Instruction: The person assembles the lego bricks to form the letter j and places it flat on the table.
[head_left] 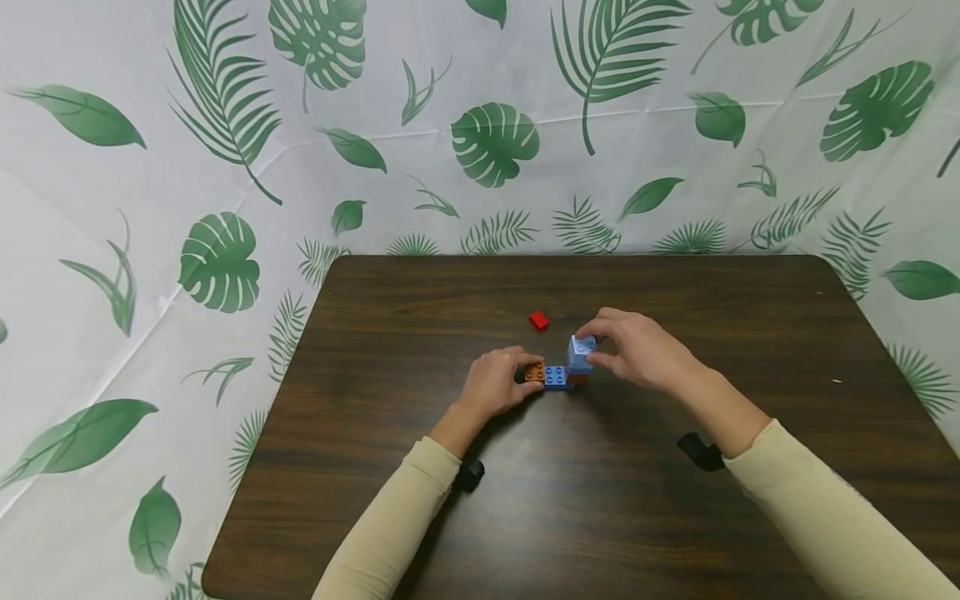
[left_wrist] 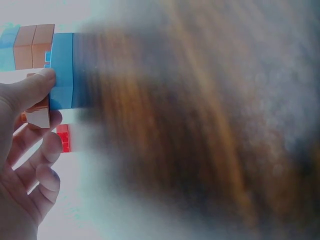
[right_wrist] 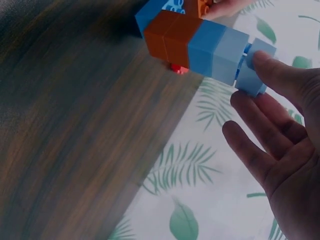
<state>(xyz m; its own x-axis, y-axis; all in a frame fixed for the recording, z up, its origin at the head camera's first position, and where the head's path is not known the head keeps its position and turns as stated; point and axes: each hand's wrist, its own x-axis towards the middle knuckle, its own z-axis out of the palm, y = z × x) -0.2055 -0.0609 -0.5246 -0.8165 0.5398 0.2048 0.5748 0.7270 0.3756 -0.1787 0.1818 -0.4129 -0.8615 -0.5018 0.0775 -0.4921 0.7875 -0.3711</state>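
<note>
Two hands work mid-table: my left hand (head_left: 495, 382) pinches the low brick row (head_left: 551, 377) steady while my right hand (head_left: 637, 348) pinches the pale blue brick (head_left: 582, 346) onto the stack, which I judge next needs a square downward press.

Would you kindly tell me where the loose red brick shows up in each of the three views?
Head: the red brick lies alone on the table, just behind the block stack.
Left wrist: at the left edge, below the stack and beside the left hand.
Right wrist: only a sliver peeks from under the stack.
Shared landmark: the block stack.
</note>
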